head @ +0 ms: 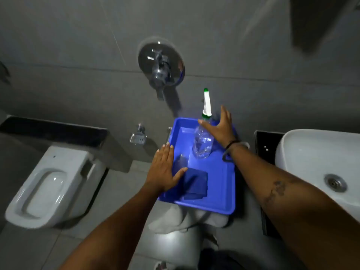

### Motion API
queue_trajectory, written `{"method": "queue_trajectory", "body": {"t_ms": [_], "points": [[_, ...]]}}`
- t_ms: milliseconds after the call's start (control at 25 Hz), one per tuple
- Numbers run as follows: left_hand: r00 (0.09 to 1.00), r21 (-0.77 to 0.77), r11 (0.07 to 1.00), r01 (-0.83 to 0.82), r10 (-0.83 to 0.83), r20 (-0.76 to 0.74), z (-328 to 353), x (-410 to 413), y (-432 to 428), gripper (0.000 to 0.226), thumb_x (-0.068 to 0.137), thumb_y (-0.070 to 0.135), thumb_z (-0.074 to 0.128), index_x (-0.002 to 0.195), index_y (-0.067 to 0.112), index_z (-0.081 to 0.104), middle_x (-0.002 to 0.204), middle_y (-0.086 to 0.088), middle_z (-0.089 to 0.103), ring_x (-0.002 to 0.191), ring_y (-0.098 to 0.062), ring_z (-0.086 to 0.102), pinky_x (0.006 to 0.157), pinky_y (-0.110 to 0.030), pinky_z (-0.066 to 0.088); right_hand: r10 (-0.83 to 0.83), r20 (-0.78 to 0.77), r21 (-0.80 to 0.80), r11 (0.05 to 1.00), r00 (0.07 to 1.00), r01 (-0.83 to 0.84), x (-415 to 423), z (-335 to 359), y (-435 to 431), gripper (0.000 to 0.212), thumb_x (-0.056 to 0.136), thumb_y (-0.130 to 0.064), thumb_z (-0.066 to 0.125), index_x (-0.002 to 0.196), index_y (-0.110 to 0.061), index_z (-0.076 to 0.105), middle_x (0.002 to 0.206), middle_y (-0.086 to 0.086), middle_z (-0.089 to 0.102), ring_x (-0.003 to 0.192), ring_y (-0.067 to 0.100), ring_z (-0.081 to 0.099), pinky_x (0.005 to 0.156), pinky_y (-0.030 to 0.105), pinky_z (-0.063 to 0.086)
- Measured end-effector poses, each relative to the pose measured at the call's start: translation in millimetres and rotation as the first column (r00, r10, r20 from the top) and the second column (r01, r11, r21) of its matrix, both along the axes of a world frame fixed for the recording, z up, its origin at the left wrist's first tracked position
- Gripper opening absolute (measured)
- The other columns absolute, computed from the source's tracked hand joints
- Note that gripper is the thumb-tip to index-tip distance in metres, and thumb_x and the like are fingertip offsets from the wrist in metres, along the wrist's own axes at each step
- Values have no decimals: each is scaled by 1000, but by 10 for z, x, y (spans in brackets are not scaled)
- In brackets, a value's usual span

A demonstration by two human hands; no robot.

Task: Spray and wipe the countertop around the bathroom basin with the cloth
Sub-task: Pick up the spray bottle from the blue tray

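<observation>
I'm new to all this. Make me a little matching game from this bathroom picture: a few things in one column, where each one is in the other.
Things:
1. spray bottle
2. folded cloth
3. basin
4. toilet

Places:
A. far left of the view
B. lying flat in the near part of the blue tray
C. far right of the view
D. standing in the tray's far part, by the right hand

Pairs: 1-D, 2-B, 3-C, 4-A

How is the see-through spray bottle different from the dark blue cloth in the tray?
The clear plastic spray bottle stands upright; the folded dark blue cloth lies flat. The bottle is see-through with a white and green sprayer, while the cloth is solid blue. The open right hand is at the bottle; the open left hand lies beside the cloth. Both sit in the blue plastic tray.
</observation>
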State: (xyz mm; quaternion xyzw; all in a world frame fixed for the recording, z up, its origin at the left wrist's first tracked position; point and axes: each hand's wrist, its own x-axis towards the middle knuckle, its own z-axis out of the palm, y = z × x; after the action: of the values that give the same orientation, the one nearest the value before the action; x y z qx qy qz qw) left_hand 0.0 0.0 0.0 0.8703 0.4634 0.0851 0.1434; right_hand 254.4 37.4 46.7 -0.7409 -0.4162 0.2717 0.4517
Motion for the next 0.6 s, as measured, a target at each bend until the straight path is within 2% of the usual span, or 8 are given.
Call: {"method": "queue_trajectory", "body": {"t_ms": [120,200,240,320,360,440,520,600], "points": [[999,-48,999,-22,20,-50,-190,19,-39,95,91,57,56,155,-1,16,165,-20,14,154,-34,12,125,-47,10,31,-28,73,997,999,-29,34,100,349,101,69,-38,82,148,-6,28,154,12,30,143,24,31,118,33,28],[996,-72,997,-32,26,-82,-265,-10,-76,98,90,61,54,155,-1,15,165,-19,13,154,-33,11,126,-46,9,67,-64,127,990,996,-59,-15,203,544,87,73,-25,81,143,-2,35,147,17,41,135,26,43,113,32,36],[996,-88,996,-26,18,-91,-306,-21,-99,99,90,63,53,155,-1,15,165,-19,13,154,-32,10,126,-46,9,72,-53,147,987,996,-63,-43,195,586,76,76,-18,78,139,1,40,140,20,48,127,27,50,108,27,41],[996,-108,994,-12,2,-88,-379,-49,-124,101,89,67,50,155,-1,15,166,-18,11,155,-31,8,126,-47,10,61,-14,193,980,998,-57,-68,214,630,53,82,-3,66,131,6,48,123,24,60,105,28,59,85,14,46],[995,-127,992,-11,-1,-99,-409,-66,-140,103,88,70,47,156,0,14,166,-18,10,155,-30,7,126,-47,11,41,-11,198,980,999,-38,-110,253,608,45,82,1,57,126,7,52,116,23,62,95,28,59,78,14,45],[995,-171,985,0,-18,-103,-471,-113,-180,107,86,77,40,156,1,11,167,-17,8,155,-29,5,126,-47,9,17,9,215,976,1000,-19,-240,345,498,41,79,6,49,120,8,56,111,23,63,86,22,55,76,19,43],[995,-185,982,24,-42,-90,-526,-186,-216,110,84,80,39,157,2,10,167,-16,7,155,-28,4,126,-44,6,32,99,261,964,995,-58,-390,552,306,37,78,9,49,113,9,58,103,24,62,81,18,51,72,21,41],[994,-188,981,53,-70,-84,-568,-219,-220,112,83,79,43,157,2,8,167,-16,5,155,-28,2,126,-45,6,19,124,329,942,992,-59,-402,899,57,34,74,6,50,106,7,61,93,19,61,73,17,51,67,22,41]]}}
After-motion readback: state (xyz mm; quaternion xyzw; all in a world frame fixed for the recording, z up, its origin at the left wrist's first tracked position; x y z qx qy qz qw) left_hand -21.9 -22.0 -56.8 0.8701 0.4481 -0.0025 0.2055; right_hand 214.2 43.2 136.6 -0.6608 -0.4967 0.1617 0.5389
